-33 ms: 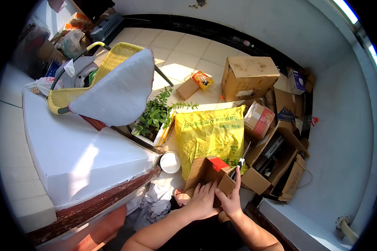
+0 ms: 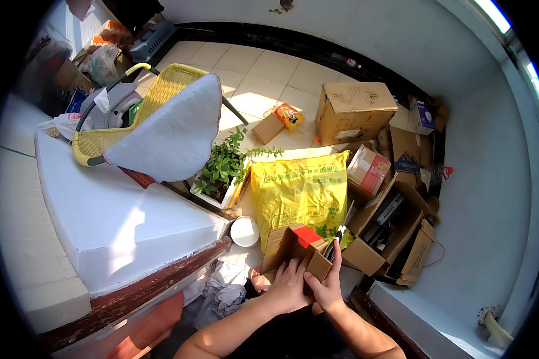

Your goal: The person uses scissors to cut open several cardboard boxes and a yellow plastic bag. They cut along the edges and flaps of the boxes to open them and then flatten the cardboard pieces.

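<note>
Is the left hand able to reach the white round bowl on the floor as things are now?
Probably yes. The left hand rests on the small cardboard box, and the white bowl lies just to its left on the floor, with nothing between them.

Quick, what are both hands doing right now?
Left hand: closed on the small cardboard box.
Right hand: holding the same box, fingers up its side.
</note>
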A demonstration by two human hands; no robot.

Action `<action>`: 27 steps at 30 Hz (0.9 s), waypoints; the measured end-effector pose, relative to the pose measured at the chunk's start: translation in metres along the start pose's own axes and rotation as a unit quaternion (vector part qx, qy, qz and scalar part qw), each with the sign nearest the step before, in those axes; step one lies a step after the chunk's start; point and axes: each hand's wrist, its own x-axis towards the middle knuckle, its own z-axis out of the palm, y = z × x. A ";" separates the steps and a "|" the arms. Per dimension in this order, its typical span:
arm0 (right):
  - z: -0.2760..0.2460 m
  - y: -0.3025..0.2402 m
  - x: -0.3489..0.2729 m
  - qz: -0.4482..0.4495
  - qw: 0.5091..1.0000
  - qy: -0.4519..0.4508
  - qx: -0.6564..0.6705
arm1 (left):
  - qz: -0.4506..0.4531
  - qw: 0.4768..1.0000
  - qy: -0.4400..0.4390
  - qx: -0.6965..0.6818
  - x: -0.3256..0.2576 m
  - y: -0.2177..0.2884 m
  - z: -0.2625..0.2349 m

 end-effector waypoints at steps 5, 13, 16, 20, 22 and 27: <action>0.019 -0.108 -0.044 0.055 0.966 -0.118 0.225 | -0.056 0.994 0.089 0.026 -0.050 0.056 -0.061; 0.033 -0.217 -0.104 0.170 0.955 0.022 0.241 | -0.101 0.967 0.173 -0.160 -0.134 0.076 -0.149; 0.017 -0.250 -0.119 0.107 0.963 0.069 0.237 | -0.039 0.920 0.231 -0.313 -0.134 0.040 -0.178; 0.002 -0.293 -0.097 0.022 0.984 0.006 0.177 | -0.077 0.793 0.234 -0.557 -0.117 0.074 -0.237; 0.001 -0.316 -0.078 0.023 0.987 -0.021 0.159 | -0.057 0.758 0.236 -0.605 -0.113 0.072 -0.247; 0.012 -0.353 -0.022 0.014 0.989 -0.086 0.122 | -0.042 0.737 0.234 -0.633 -0.084 0.089 -0.278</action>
